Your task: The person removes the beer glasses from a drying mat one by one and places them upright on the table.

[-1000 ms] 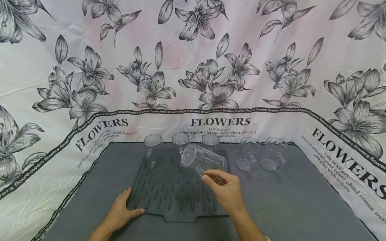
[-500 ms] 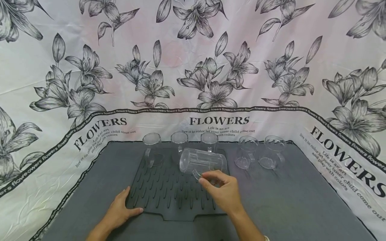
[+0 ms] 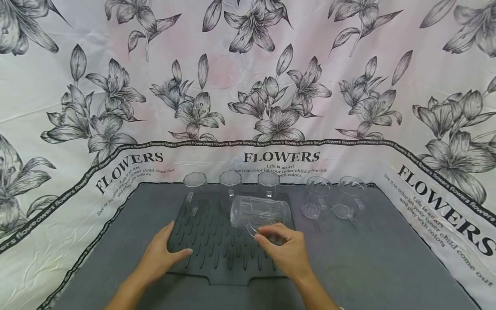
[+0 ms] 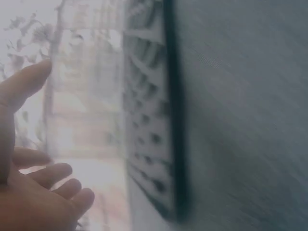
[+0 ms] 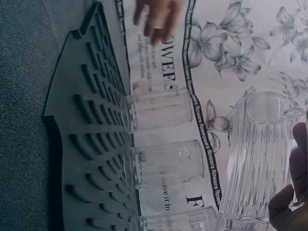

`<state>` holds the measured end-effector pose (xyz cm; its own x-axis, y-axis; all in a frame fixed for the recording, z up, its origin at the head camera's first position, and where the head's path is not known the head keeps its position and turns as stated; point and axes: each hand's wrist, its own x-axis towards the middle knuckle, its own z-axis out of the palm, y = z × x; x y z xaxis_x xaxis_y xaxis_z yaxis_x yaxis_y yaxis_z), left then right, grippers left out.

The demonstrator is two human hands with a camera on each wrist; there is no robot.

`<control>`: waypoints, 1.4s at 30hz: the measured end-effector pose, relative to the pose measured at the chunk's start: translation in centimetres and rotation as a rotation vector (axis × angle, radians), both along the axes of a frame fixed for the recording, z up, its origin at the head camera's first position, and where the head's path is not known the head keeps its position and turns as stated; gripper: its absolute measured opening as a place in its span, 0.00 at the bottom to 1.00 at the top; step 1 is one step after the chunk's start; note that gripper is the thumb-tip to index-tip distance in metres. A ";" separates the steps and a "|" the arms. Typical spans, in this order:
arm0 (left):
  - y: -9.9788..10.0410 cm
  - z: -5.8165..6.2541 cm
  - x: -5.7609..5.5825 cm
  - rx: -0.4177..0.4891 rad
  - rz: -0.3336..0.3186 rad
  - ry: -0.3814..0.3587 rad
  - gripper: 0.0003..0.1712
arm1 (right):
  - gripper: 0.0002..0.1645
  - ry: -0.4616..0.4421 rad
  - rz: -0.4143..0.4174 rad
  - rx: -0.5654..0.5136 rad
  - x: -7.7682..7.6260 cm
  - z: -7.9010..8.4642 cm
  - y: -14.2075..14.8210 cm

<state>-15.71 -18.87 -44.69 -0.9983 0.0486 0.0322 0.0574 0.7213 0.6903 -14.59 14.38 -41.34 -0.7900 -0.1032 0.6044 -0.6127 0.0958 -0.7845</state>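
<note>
My right hand (image 3: 288,252) pinches the handle of a clear glass mug (image 3: 258,212) between thumb and fingers. The mug lies sideways over the dark ridged drying mat (image 3: 217,258), its length running left to right. Ribbed sides show on this mug (image 5: 255,163) in the right wrist view, with my fingers (image 5: 299,163) at the handle. At the mat's left edge is my left hand (image 3: 159,253), thumb and fingers spread, holding nothing. Three more clear mugs, the left one (image 3: 196,196) among them, stand upside down along the mat's back edge.
Two clear glass mugs, one (image 3: 317,198) beside the other (image 3: 348,199), stand on the grey tabletop (image 3: 387,262) right of the mat. A white cloth (image 3: 217,159) with printed flowers hangs behind and around the sides.
The mug in my right hand has tipped from a slant to nearly level and come slightly lower. My left hand has left the mat's front left corner and moved up along its edge.
</note>
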 end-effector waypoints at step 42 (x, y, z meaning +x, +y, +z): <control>9.2 4.6 -1.5 0.546 -0.319 0.065 0.42 | 0.11 0.246 0.085 0.106 0.4 -1.4 -0.2</control>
<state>-17.16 -9.67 -40.09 -0.9327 0.3027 0.1960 0.2650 0.2064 0.9419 -14.14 14.21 -42.78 -0.6064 -0.2356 0.7595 -0.7930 0.1094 -0.5993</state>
